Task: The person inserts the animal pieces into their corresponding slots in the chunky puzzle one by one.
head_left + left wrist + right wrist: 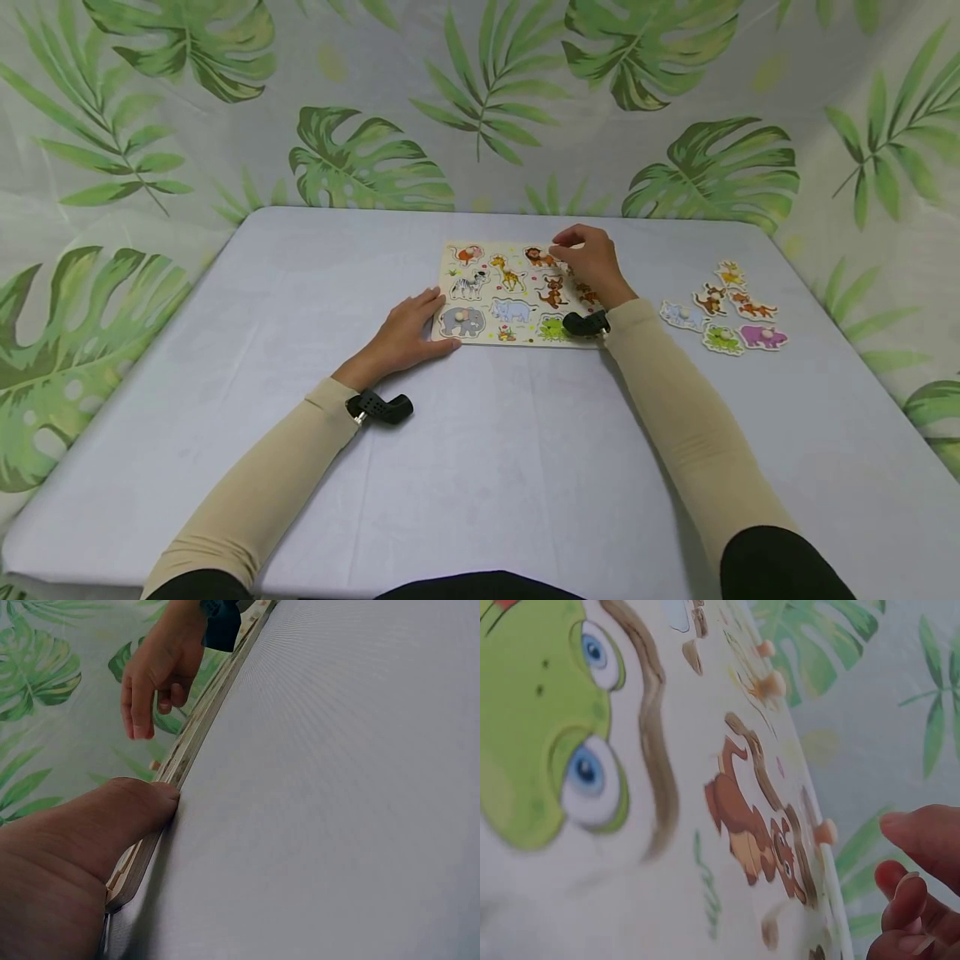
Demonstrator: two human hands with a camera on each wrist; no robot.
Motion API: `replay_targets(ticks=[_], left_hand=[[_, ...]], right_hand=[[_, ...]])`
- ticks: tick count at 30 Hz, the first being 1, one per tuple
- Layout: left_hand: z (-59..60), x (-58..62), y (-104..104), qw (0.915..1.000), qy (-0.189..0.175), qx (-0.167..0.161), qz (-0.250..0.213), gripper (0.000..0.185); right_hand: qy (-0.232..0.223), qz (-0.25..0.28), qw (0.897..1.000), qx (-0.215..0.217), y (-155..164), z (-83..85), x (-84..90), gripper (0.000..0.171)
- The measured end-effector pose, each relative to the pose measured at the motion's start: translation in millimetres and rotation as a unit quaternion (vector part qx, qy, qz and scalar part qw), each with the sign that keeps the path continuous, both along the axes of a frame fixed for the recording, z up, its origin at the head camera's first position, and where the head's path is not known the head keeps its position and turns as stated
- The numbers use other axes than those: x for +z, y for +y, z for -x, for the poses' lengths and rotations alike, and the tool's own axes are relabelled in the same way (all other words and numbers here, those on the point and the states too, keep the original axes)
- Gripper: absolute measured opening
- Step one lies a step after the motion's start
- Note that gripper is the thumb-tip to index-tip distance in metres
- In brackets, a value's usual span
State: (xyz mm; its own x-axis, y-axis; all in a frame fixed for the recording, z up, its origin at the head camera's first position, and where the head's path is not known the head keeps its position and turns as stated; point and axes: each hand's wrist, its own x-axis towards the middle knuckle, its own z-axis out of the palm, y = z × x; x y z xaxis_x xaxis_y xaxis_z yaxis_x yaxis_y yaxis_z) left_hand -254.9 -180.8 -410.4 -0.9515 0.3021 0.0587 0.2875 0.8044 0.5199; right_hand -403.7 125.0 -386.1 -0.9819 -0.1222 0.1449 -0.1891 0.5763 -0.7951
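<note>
While the puzzle board [487, 337] is steadied at its near left corner by the left hand [408, 332], its long side is lined up roughly with the far edge of the white-covered table [465, 467]. The left fingers are laid nearly straight against the left side, and the near edge is touched by the thumb [142, 810]; no clenched hold is shown. Above the far right part of the board, beside the lion [538, 257], the right hand [594, 260] is held with bent fingers; in the right wrist view a gap is seen between its fingertips and a wooden knob [825, 831], so the grip appears released. A knobbed elephant [462, 322] is set at the near left corner, below the zebra [468, 286]. To the right, well apart from the board, loose animal pieces are clustered, among them a green frog [723, 339] and a purple hippo [762, 337].
</note>
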Motion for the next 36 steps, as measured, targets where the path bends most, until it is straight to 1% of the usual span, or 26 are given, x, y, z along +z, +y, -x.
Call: replay_targets(ticks=[6,11,17,28,36], left_hand=[[-1.2,1.9,0.4,1.0,-0.001,0.0,-0.004,0.085],[-1.0,1.6,0.4,1.0,0.0,0.0,-0.001,0.085],[0.3,0.7,0.3,1.0,0.0,-0.001,-0.005,0.084],[2.2,-2.3,0.0,1.0,0.005,-0.001,-0.006,0.084],[2.1,-1.6,-0.3,1.0,0.005,-0.002,-0.004,0.084]], right_hand=[[0.001,0.018,1.0,-0.006,11.7,-4.5,4.9,0.026],[0.006,0.02,1.0,-0.021,20.3,-2.8,6.5,0.026],[0.003,0.011,0.999,-0.043,31.8,0.2,6.8,0.028],[0.001,-0.006,0.998,-0.069,54.6,-2.0,12.3,0.032],[0.007,-0.002,0.997,-0.08,77.2,-3.6,15.1,0.036]])
